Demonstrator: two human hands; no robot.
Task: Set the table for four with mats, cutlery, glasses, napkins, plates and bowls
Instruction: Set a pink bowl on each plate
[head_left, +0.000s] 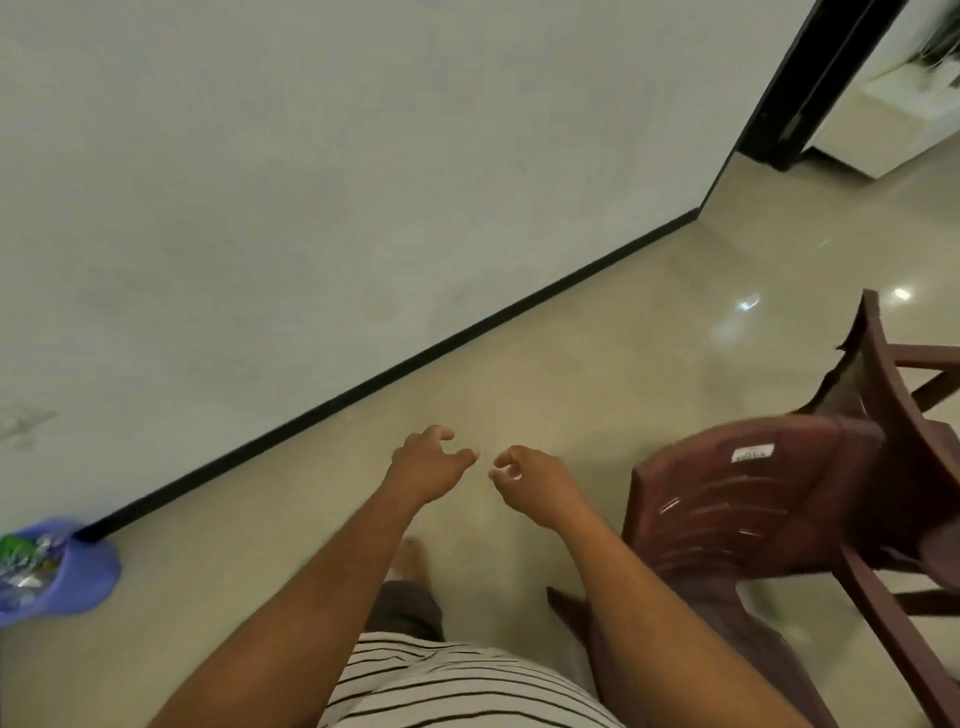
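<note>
No table, mats, cutlery, glasses, napkins, plates or bowls are in view. My left hand (428, 465) and my right hand (535, 480) hang in front of me over the beige floor, a short gap between them. Both hold nothing, and their fingers are loosely curled and apart. Below them I see my striped shirt and one bare foot on the floor.
A dark red plastic chair (769, 499) stands close at my right. A pale wall with a black skirting (363, 384) runs diagonally on the left. A purple bin (57, 566) with rubbish sits at the lower left. A dark door frame (810, 83) opens at the upper right.
</note>
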